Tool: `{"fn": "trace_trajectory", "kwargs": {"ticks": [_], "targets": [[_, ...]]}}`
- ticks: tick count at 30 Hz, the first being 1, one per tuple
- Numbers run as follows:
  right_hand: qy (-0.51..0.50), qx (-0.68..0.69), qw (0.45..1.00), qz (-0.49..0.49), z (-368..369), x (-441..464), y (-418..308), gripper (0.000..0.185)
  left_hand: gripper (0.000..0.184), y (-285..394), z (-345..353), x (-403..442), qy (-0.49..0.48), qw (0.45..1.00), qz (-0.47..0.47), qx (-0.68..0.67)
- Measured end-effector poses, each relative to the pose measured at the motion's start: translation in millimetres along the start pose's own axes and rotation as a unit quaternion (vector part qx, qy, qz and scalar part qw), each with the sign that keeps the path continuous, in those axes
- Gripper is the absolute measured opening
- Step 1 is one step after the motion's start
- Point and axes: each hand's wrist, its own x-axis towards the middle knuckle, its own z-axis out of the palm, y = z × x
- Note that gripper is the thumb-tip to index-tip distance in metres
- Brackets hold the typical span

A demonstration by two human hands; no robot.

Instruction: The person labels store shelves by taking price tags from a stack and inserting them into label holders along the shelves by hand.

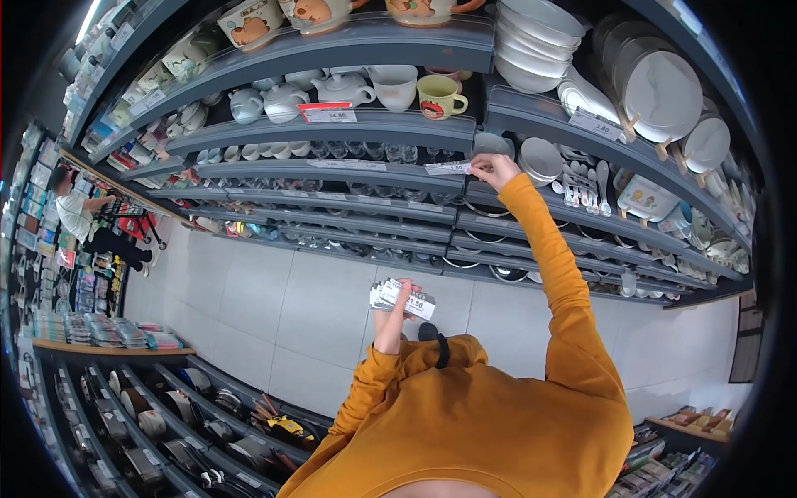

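Observation:
In my left hand (pixel 392 319) I hold a fanned stack of printed price tags (pixel 418 304), with the thumb pressed over them. A price of 1.50 shows on the top one. My right hand (pixel 496 171) reaches up to a shelf edge, its fingers pinched at the right end of a price tag (pixel 448 168). That tag lies along the shelf's front strip. Just behind the right hand stand grey-white bowls (pixel 540 159). To their right hang white spoons (pixel 585 184). Small glasses (pixel 397 153) line the shelf to the left of the hand.
Higher shelves carry teapots (pixel 339 88), a yellow mug (pixel 442 96), stacked white bowls (pixel 538 41) and plates (pixel 662 95). A person (pixel 79 216) stands with a cart (pixel 137 222) at far left. Behind me at lower left, a rack holds pans (pixel 152 423). Tiled floor (pixel 320 307) lies between.

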Motion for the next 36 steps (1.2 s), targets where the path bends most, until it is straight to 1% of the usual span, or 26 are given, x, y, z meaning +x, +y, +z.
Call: {"fn": "trace_trajectory", "kwargs": {"ticks": [3,6,9,12,15,18,21,24,27,30,33,36], "targets": [[0.018,-0.034,0.999,0.017,-2,-3,-13,0.026,0.025,3,2,-1,0.001,1.0,-0.008,-0.001],[0.022,-0.024,0.999,0.001,1,0,-6,0.024,0.024,3,1,-1,-0.007,1.0,-0.006,-0.006],[0.022,0.012,1.0,0.0,3,3,-2,0.024,0.023,2,1,-1,-0.004,1.0,-0.007,-0.006],[0.018,0.086,0.996,0.016,5,7,6,0.024,0.024,3,0,0,-0.007,1.0,-0.007,-0.004],[0.007,0.076,0.997,0.024,5,8,5,0.023,0.024,5,1,0,-0.005,1.0,-0.01,-0.004],[-0.006,0.056,0.998,0.009,9,12,9,0.023,0.024,4,0,1,-0.004,1.0,-0.013,-0.005],[0.002,0.063,0.998,0.013,11,14,10,0.021,0.024,5,-2,3,-0.006,1.0,-0.013,-0.005],[0.009,0.07,0.997,0.028,11,12,6,0.02,0.024,8,-2,4,-0.004,1.0,-0.019,-0.008],[-0.007,0.062,0.997,0.046,6,10,-1,0.021,0.025,8,-3,7,0.002,1.0,-0.015,-0.014],[-0.024,0.016,0.999,0.028,4,9,-4,0.021,0.025,6,-6,11,0.004,1.0,-0.017,-0.014],[-0.024,0.055,0.998,0.028,7,10,-6,0.021,0.025,9,-4,12,0.002,1.0,-0.018,-0.019],[-0.019,0.027,0.999,0.022,15,13,-6,0.021,0.026,13,-4,14,0.0,1.0,-0.02,-0.02]]}}
